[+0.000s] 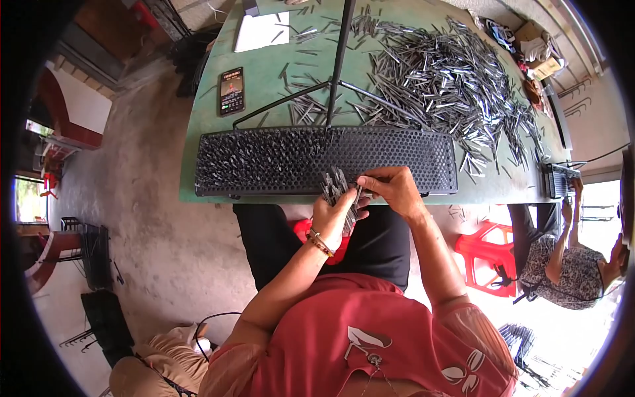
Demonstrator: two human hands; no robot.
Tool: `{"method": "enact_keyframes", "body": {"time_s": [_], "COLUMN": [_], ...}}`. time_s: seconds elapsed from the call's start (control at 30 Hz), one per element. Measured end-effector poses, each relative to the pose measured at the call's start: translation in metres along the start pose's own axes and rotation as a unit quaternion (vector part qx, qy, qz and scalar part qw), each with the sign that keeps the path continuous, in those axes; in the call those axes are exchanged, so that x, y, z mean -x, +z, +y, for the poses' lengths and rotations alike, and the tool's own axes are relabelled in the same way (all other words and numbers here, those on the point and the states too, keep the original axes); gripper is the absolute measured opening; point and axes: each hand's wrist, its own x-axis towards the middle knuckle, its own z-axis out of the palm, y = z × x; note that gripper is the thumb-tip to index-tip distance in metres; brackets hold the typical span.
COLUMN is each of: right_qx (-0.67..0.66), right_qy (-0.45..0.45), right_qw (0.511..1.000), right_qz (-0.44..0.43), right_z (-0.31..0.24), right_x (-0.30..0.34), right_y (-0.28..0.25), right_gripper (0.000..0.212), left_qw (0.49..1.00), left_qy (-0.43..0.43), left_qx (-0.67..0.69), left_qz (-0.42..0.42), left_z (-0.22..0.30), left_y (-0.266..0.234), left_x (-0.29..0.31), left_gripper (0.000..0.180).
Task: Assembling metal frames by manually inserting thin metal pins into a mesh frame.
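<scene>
My left hand (331, 215) is closed around a bundle of slim dark metal pieces (335, 183), their ends fanning out past the thumb. Beside it, my right hand (398, 187) pinches one slim metal piece between thumb and finger, close to the bundle. Just beyond both hands lies a long black rack (390, 155) full of round holes, at the near edge of the table. Many slim pieces stand in its left part, while the holes on the right are bare. A black rod frame rises from the rack's far side.
A large pile of the same metal pieces (443, 86) covers the far right of the green table (264, 69). A phone (231, 91) and white paper (261, 33) lie at the left. Another person (562, 264) works at the right, near a red stool (486, 255).
</scene>
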Motion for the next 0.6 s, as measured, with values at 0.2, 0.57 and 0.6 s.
{"method": "enact_keyframes", "body": {"time_s": [0.2, 0.57, 0.6], "right_qx": [0.020, -0.045, -0.003], "right_qy": [0.000, -0.063, -0.089], "right_qw": [0.999, 0.996, 0.994], "right_qz": [-0.034, 0.040, 0.070], "right_z": [0.002, -0.001, -0.006], "right_x": [-0.003, -0.021, -0.029], "right_y": [-0.006, -0.017, -0.019], "right_gripper": [0.026, 0.028, 0.027], "left_qw": [0.998, 0.999, 0.999], "left_qy": [-0.038, -0.044, -0.044], "left_qx": [-0.027, 0.001, 0.001], "left_qz": [-0.030, 0.010, 0.011], "left_z": [0.002, 0.002, 0.002], "left_y": [-0.002, -0.001, -0.003], "left_x": [-0.001, -0.002, -0.002], "left_gripper": [0.020, 0.015, 0.015]}}
